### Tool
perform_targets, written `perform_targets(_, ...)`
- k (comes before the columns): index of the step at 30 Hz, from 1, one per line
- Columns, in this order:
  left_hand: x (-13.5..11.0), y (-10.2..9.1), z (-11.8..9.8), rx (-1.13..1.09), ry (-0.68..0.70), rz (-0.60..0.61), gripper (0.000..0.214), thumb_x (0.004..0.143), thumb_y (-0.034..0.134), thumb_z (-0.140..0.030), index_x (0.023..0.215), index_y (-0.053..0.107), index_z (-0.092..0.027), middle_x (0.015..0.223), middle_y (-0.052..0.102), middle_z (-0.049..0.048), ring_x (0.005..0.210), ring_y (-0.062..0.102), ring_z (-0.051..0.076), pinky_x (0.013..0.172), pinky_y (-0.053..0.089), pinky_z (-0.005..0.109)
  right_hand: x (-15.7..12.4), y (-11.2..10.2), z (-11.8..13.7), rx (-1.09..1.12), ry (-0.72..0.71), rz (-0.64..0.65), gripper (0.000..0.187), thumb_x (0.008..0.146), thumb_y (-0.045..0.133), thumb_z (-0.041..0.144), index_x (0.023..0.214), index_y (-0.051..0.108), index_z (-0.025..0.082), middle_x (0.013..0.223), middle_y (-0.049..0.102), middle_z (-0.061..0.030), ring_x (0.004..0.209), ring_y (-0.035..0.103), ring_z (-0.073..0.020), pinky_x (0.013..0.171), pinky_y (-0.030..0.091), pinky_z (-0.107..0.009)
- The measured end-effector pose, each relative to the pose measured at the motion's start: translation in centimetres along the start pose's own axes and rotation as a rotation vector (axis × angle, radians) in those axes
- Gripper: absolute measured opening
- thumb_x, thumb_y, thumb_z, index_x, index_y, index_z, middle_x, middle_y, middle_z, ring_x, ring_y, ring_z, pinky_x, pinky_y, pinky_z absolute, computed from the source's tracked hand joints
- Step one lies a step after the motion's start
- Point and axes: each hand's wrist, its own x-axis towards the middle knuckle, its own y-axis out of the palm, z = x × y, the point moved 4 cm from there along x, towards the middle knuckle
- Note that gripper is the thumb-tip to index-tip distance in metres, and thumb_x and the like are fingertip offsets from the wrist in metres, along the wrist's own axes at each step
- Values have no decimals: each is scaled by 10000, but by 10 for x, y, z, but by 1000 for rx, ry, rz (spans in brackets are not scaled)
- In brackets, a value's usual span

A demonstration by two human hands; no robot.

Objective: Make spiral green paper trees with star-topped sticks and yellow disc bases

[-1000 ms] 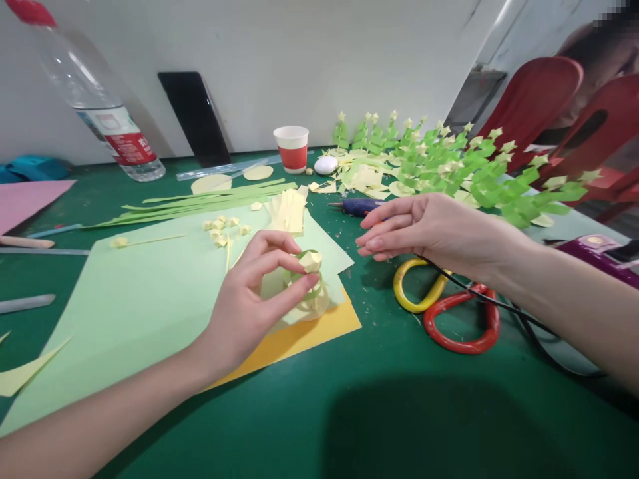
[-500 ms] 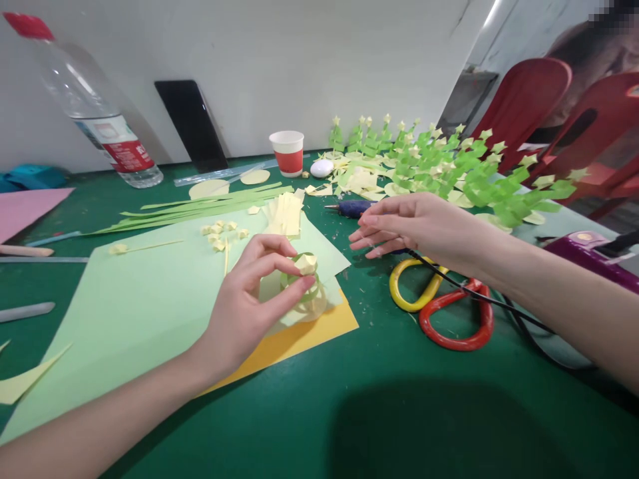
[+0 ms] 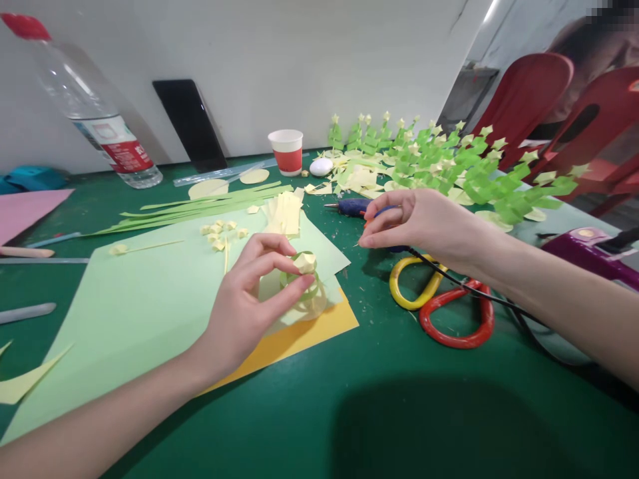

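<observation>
Your right hand, spread moments earlier, had drawn into a pinch on nothing discernible, so your left hand alone steadied the paper star between its fingertips, above green coils.

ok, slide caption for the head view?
Left hand pinching pale yellow paper star; right hand near blue metal-tipped tool.

Between the left hand and the scissors, a free way runs toward the near edge of the worktop; a black cable crosses the scissors. Bottle, phone and cup obstruct the far edge, dense paper plants its right end.
</observation>
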Motion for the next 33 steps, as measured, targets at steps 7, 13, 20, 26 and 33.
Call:
perform_targets(7,0,-1,-2,0,-4,2,147,740,578,-186,615,504,-206,879,477,14,896,493,179,849,413,367,2,-1,-1,-131,-130,-18,144,644,647,124,773,591,155,607,568,36,582,534,-80,577,410,-207)
perform_targets(13,-1,0,-1,2,-2,5,144,743,578,-176,622,507,-211,884,470,5,902,487,169,848,413,346,-1,4,3,-372,-298,-8,87,709,534,83,717,590,150,497,474,57,474,436,-61,501,339,-204)
perform_targets(20,-1,0,-1,-5,-10,2,142,740,582,-182,623,508,-210,886,472,14,902,488,175,857,415,365,-1,2,5,-913,-420,-37,140,740,575,241,835,660,182,740,636,-18,685,558,-151,612,396,-261)
perform_targets(26,0,0,0,-14,-17,1,154,736,585,-181,610,501,-207,883,471,13,915,485,178,869,406,372,-2,5,-11,-1217,-409,112,174,683,647,303,774,683,160,880,625,-87,856,511,-256,696,388,-347)
perform_targets(33,0,0,0,-26,-14,4,146,737,584,-176,616,510,-210,886,471,8,913,490,178,849,412,362,-2,6,-14,-1300,-392,167,158,750,579,264,779,676,143,789,601,-92,765,488,-222,666,363,-326)
